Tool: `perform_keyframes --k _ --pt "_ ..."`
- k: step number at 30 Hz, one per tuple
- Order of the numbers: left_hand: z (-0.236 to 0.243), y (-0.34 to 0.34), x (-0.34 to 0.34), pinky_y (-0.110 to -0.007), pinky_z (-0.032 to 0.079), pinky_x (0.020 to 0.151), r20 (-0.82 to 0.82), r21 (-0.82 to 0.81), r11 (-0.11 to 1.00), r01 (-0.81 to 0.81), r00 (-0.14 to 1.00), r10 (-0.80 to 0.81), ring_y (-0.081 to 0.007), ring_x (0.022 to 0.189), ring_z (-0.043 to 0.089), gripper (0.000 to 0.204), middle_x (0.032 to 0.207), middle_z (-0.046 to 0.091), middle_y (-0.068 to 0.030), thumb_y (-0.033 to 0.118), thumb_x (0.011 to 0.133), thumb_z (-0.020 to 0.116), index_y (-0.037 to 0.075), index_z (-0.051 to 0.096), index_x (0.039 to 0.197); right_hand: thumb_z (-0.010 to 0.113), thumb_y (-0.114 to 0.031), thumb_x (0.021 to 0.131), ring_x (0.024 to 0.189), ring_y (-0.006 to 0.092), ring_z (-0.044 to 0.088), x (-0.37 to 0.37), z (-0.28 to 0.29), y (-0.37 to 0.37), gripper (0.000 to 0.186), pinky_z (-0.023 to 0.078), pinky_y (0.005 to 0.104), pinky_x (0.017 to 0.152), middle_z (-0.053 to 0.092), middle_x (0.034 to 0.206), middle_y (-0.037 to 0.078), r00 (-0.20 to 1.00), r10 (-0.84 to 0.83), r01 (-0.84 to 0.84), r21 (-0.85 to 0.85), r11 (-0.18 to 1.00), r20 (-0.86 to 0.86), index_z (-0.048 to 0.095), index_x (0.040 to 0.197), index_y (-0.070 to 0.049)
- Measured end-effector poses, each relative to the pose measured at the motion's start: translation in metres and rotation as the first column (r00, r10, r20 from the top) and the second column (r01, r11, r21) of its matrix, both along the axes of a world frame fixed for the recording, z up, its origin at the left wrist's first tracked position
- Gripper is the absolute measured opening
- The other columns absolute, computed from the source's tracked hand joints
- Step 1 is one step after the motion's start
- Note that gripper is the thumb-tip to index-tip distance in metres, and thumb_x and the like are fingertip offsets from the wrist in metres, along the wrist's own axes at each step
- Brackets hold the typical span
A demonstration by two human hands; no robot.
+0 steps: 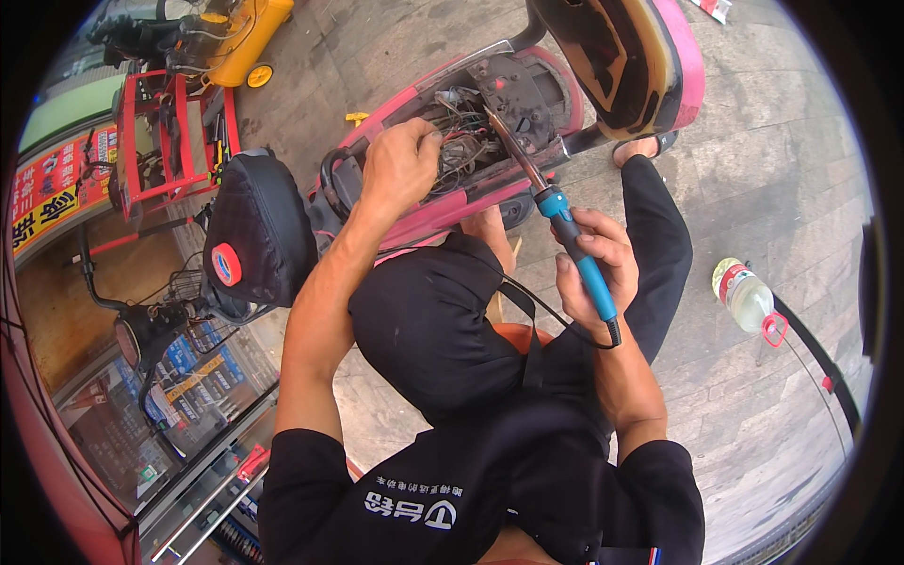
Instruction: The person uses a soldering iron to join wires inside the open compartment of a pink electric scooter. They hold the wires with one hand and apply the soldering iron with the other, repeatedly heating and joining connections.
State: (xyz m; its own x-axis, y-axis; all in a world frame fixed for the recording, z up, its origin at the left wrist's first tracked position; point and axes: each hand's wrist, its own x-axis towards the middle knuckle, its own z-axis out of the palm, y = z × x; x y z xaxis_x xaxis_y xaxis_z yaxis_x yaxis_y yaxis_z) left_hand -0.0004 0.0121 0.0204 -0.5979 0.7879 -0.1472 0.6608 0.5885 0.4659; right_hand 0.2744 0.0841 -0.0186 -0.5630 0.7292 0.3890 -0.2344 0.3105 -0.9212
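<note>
My right hand (603, 264) is wrapped round the teal and black handle of a soldering iron (568, 231). The iron's long metal shaft slants up and left, its tip over an open compartment of a pink scooter (443, 215). Inside lies a tangle of thin coloured wires (461, 155). At the left edge of those wires, my left hand (403, 165) is closed with fingers curled in. Whatever it pinches is hidden by the fingers. From the handle's lower end a black cord (556, 322) loops left across my lap.
A black padded seat (259, 231) with a red round sticker is at the left. Behind it stand a red metal rack (179, 141) and a yellow tank (252, 38) on wheels. To the right, a clear plastic bottle (749, 297) is on the paving. A pink-edged dark panel (617, 66) rises beyond the compartment.
</note>
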Motion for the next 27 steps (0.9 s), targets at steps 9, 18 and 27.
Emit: perform_keyframes --k 9,18,27 --pt "0.008 0.005 0.001 -0.04 0.051 0.073 -0.01 -0.083 0.997 -0.005 1.0 0.005 -0.0322 0.078 0.069 0.028 0.08 0.069 -0.0209 0.023 0.09 0.059 0.0 0.071 0.099 0.066 0.004 0.087 0.103 0.0325 0.067 -0.008 -0.008 0.002 0.03 0.059 0.0401 0.087 0.054 0.126 0.027 1.0 0.027 -0.026 -0.039 0.999 0.011 0.051 0.113 0.001" --pt "0.012 0.004 0.009 -0.039 0.052 0.07 -0.133 -0.006 0.999 0.052 0.99 -0.052 -0.0298 0.071 0.067 0.021 0.074 0.067 -0.0178 0.017 0.086 0.063 0.001 0.071 0.098 0.066 0.004 0.087 0.104 0.0316 0.067 -0.01 -0.01 0.0 0.029 0.059 0.0398 0.088 0.054 0.126 0.026 1.0 0.021 -0.021 -0.07 0.997 -0.008 0.052 0.113 0.001" --pt "0.006 0.007 0.006 -0.042 0.051 0.07 -0.214 0.205 0.952 0.226 0.96 -0.182 -0.0319 0.079 0.064 0.011 0.086 0.063 -0.0124 0.008 0.083 0.068 0.005 0.069 0.094 0.065 0.004 0.088 0.104 0.0322 0.067 -0.009 -0.009 -0.004 0.029 0.059 0.0403 0.088 0.054 0.127 0.026 1.0 0.003 -0.003 -0.095 0.995 -0.008 0.051 0.113 0.0"
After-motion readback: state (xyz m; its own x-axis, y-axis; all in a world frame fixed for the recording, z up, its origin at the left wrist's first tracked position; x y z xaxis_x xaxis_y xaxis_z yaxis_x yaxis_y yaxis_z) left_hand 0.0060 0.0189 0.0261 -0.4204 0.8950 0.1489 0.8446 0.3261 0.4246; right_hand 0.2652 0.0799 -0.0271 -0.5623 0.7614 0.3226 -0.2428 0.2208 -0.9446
